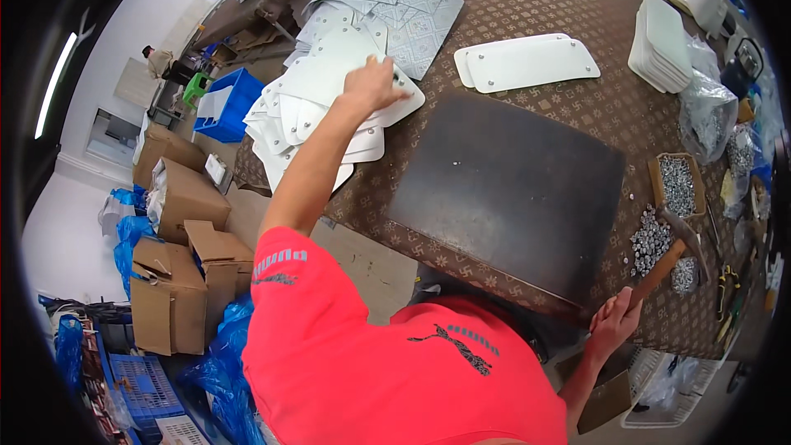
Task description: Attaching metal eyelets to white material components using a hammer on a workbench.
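Observation:
My left hand [372, 85] is stretched out over a heap of white panels [288, 107] with round metal studs near their ends. Its thumb points right, apart from the fingers, and I see nothing gripped in it. At the lower right, my right hand [611, 325] is closed round the wooden handle of a hammer [661, 270], whose head lies over the loose metal fasteners [649, 241]. Between the hands is a dark square slab [511, 189] with a tiny metal piece on it. Beyond the slab lie two overlapping white panels [527, 64] with studs.
Patterned grey sheets [404, 0] lie behind the heap. A stack of white panels [662, 43], a box of metal fasteners [677, 185] and plastic bags [707, 115] line the table's right side. Cardboard boxes [169, 297] and a blue crate [231, 107] stand left; a person [169, 66] is far off.

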A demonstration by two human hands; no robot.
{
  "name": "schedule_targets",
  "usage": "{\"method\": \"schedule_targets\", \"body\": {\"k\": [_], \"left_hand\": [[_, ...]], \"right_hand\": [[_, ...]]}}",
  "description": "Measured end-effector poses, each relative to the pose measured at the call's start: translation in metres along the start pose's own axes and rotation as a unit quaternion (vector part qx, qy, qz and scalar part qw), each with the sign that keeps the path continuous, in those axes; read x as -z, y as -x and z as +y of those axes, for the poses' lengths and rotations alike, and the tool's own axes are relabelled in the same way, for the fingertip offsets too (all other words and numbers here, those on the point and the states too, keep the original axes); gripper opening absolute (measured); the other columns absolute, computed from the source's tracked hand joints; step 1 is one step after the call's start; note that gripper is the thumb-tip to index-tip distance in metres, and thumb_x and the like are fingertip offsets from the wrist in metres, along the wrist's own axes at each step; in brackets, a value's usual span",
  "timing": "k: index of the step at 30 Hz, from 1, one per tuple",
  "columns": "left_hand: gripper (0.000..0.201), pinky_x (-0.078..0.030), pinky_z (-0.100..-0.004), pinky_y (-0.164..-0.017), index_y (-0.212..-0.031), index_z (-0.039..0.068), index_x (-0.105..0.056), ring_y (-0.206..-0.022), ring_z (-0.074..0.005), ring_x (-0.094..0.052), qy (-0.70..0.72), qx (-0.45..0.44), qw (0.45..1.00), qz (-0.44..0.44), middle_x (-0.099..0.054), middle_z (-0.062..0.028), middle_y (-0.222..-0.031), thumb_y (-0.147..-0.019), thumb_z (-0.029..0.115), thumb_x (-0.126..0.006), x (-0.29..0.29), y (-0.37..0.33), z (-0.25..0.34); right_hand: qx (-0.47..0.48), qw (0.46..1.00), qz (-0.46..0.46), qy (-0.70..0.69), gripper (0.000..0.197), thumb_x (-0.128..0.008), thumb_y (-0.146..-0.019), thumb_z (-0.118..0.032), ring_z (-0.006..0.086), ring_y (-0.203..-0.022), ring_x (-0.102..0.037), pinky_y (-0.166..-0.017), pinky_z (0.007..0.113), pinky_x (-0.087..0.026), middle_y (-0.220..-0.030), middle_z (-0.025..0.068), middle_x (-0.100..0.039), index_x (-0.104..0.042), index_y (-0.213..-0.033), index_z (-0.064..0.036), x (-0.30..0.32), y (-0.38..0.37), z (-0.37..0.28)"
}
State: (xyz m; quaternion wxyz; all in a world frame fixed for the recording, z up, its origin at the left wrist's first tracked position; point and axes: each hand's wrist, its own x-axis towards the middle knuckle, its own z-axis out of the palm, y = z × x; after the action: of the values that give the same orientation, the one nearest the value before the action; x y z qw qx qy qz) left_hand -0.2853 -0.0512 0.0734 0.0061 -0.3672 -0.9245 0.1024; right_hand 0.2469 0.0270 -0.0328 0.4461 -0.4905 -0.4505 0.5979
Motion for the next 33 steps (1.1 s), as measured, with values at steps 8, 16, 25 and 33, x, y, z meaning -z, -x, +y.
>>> {"method": "schedule_targets", "body": {"k": [8, 16, 25, 33], "left_hand": [[0.076, -0.054, -0.0449, -0.088, -0.139, 0.009, -0.048, -0.110, -0.0370, -0.064, 0.002, 0.023, 1.000, 0.000, -0.058, -0.0232, -0.128, -0.077, 0.039, -0.079, -0.011, 0.063, -0.043], [0.011, -0.053, -0.0497, -0.066, -0.093, 0.006, -0.062, -0.079, -0.0369, -0.069, -0.026, -0.088, 0.989, 0.115, -0.067, -0.0153, -0.080, -0.085, 0.013, -0.064, 0.008, 0.068, -0.067], [0.018, -0.050, -0.0338, -0.044, -0.092, 0.002, -0.060, -0.052, -0.0180, -0.064, 0.003, -0.401, 0.865, 0.301, -0.060, -0.0052, -0.065, -0.077, 0.011, -0.063, 0.053, 0.181, 0.118], [0.026, -0.054, -0.0388, -0.076, -0.104, -0.003, -0.064, -0.090, -0.0345, -0.066, 0.507, -0.424, 0.750, 0.013, -0.061, -0.0175, -0.097, -0.083, 0.011, -0.071, -0.025, 0.210, 0.193]], "right_hand": [[-0.011, 1.000, 0.009, 0.025, 0.024, -0.052, -0.106, -0.029, 0.0029, -0.041, -0.030, -0.034, 0.022, -0.023, -0.061, -0.0062, -0.036, -0.045, -0.089, -0.0128, -0.003, 0.000, -0.008], [0.008, 1.000, 0.008, 0.017, 0.023, -0.052, -0.105, -0.028, 0.0024, -0.042, -0.031, -0.035, 0.022, -0.024, -0.061, -0.0064, -0.036, -0.044, -0.089, -0.0130, -0.002, 0.006, -0.008], [0.003, 1.000, -0.008, 0.021, 0.023, -0.052, -0.105, -0.026, 0.0025, -0.042, -0.032, -0.034, 0.022, -0.025, -0.061, -0.0064, -0.035, -0.044, -0.088, -0.0132, -0.001, 0.003, -0.005], [-0.007, 1.000, -0.011, 0.024, 0.025, -0.051, -0.106, -0.028, 0.0029, -0.041, -0.031, -0.034, 0.021, -0.024, -0.060, -0.0060, -0.035, -0.044, -0.087, -0.0135, 0.002, 0.004, -0.010]]}}
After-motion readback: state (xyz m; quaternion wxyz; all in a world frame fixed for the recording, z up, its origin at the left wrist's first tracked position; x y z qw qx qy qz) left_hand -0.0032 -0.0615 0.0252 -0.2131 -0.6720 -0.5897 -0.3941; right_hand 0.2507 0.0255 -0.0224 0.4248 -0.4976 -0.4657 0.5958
